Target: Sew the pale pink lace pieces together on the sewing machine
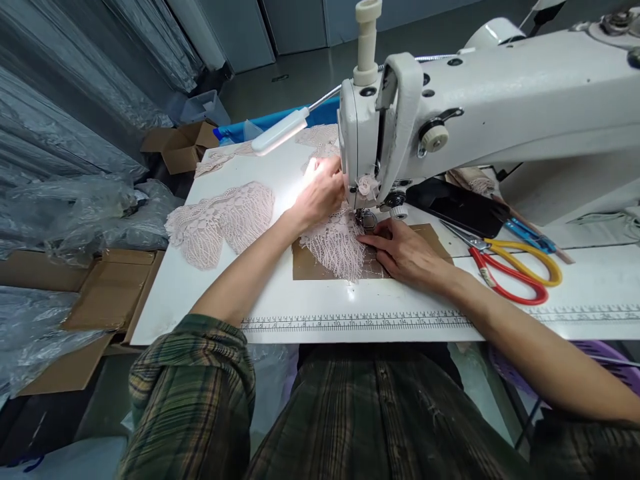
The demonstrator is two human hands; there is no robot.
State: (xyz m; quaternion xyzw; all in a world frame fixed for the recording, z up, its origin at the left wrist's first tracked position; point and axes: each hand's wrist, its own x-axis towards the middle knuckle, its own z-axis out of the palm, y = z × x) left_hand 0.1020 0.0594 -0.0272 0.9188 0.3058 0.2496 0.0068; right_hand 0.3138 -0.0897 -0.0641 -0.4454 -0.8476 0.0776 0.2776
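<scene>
A pale pink lace piece [335,243] lies under the needle area of the white sewing machine [367,133], its scalloped end over a brown plate [313,263]. My left hand [323,190] is closed beside the machine head, above the lace's far part. Its fingertips are partly hidden by the head, so what they hold is unclear. Right of the presser foot [367,220], my right hand [400,250] is bent low over the plate, its fingers at the lace's right edge. Another lace piece [225,220] is spread flat to the left.
Red-and-yellow-handled scissors [515,267] lie right of my right hand, near a black flat object [450,203] and a blue-handled tool [530,233]. A ruler strip [360,323] runs along the table's front edge. A lamp [280,132] hangs over the table; cardboard boxes [113,287] stand left.
</scene>
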